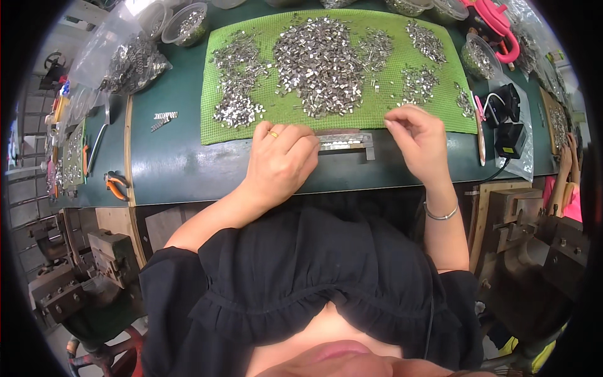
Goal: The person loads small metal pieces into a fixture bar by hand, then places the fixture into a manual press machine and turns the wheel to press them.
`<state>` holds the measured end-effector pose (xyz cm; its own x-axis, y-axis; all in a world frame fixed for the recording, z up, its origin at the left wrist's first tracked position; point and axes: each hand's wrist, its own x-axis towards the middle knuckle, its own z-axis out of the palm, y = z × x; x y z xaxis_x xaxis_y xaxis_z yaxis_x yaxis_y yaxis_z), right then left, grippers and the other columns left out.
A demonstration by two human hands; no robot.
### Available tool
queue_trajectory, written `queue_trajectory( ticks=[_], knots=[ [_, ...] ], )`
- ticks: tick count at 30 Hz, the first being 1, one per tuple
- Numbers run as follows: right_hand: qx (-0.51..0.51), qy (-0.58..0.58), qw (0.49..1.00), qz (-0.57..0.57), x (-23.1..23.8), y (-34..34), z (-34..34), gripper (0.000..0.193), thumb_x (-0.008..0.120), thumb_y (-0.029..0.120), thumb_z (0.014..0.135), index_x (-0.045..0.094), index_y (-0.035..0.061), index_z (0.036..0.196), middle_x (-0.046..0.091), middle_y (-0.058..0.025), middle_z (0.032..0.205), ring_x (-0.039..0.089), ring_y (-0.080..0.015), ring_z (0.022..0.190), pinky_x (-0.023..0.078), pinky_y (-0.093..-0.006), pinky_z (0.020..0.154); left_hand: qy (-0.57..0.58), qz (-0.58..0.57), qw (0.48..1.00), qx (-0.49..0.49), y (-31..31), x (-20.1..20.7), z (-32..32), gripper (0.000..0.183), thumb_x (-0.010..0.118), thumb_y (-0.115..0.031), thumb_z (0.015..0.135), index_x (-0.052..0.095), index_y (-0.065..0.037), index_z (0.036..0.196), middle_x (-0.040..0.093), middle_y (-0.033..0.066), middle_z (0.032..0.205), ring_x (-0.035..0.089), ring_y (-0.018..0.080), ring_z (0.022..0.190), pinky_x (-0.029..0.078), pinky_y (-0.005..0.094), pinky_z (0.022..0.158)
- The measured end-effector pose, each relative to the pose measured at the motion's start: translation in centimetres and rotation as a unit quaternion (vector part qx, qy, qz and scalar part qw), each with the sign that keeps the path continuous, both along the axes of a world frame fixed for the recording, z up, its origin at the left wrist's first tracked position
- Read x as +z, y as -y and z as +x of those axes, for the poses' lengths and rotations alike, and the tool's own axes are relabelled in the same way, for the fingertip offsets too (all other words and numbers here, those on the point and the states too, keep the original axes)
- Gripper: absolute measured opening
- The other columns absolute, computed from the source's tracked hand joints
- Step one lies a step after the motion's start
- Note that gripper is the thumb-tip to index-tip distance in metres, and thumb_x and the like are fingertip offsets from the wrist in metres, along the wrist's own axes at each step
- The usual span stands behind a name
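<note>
A narrow metal strip-shaped holder [344,142] with a row of small shiny pieces in it lies along the near edge of the green mat [217,133]. Over its left end, my left hand [282,157] is closed with curled fingers, a ring on one of them; what the fingertips grip is hidden beneath. To the right of the holder, my right hand [419,138] has thumb and index finger drawn together just above the mat's edge. Anything between those fingertips is too small to make out. A large heap of small metal pieces [320,66] covers the middle of the mat.
Smaller piles of metal parts [419,85] surround the heap. Left are linked metal pieces [164,119], orange-handled pliers [117,186] and a bag of parts [135,66]. Right are a black adapter [510,139] and a tub [480,60]. Another person's hand [565,157] shows far right.
</note>
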<state>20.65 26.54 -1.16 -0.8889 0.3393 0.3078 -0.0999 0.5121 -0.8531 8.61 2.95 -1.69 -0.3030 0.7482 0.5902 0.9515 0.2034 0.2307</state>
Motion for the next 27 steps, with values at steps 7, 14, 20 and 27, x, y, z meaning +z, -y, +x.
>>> queue_trajectory(
  ticks=[7,14,20,27],
  knots=[
    [0.012,-0.041,0.985,-0.167,0.1,2.1,0.3,0.008,0.066,-0.005,0.087,0.069,-0.0048,0.093,0.067,-0.0076,0.079,0.063,-0.0122,0.07,0.049,-0.0254,0.063,0.049,-0.032,0.996,-0.067,0.3,0.8,-1.0,0.021,0.075,0.0,0.075,0.067,-0.003,0.094,0.068,0.0063,0.098,0.063,0.0253,0.08,0.05,0.0365,0.073],
    [0.076,-0.102,0.986,0.106,1.1,4.2,-1.9,0.008,0.069,-0.005,0.08,0.067,-0.0022,0.087,0.067,-0.0149,0.081,0.064,-0.0319,0.072,0.051,-0.0379,0.065,0.02,-0.028,0.998,-0.062,0.3,0.7,-0.1,0.026,0.076,-0.006,0.077,0.069,-0.001,0.101,0.068,0.0088,0.105,0.066,0.027,0.088,0.051,0.0399,0.078],
    [0.067,-0.121,0.981,0.132,-0.5,5.1,-2.7,0.012,0.064,-0.011,0.082,0.067,-0.0041,0.091,0.067,-0.0154,0.082,0.065,-0.0309,0.074,0.051,-0.0358,0.067,0.042,-0.085,0.995,0.015,0.7,1.8,-5.1,0.018,0.075,-0.016,0.081,0.073,-0.012,0.098,0.064,0.0018,0.101,0.059,0.0243,0.098,0.039,0.0419,0.087],
    [0.091,-0.087,0.982,0.141,-0.4,5.6,-3.2,0.012,0.062,-0.011,0.082,0.066,-0.0051,0.092,0.064,-0.015,0.083,0.063,-0.0306,0.076,0.051,-0.0362,0.068,-0.017,-0.164,0.986,0.005,-1.2,1.4,-7.3,0.008,0.074,-0.015,0.08,0.072,-0.011,0.087,0.06,0.0005,0.095,0.056,0.0224,0.095,0.038,0.0388,0.087]
  ],
)
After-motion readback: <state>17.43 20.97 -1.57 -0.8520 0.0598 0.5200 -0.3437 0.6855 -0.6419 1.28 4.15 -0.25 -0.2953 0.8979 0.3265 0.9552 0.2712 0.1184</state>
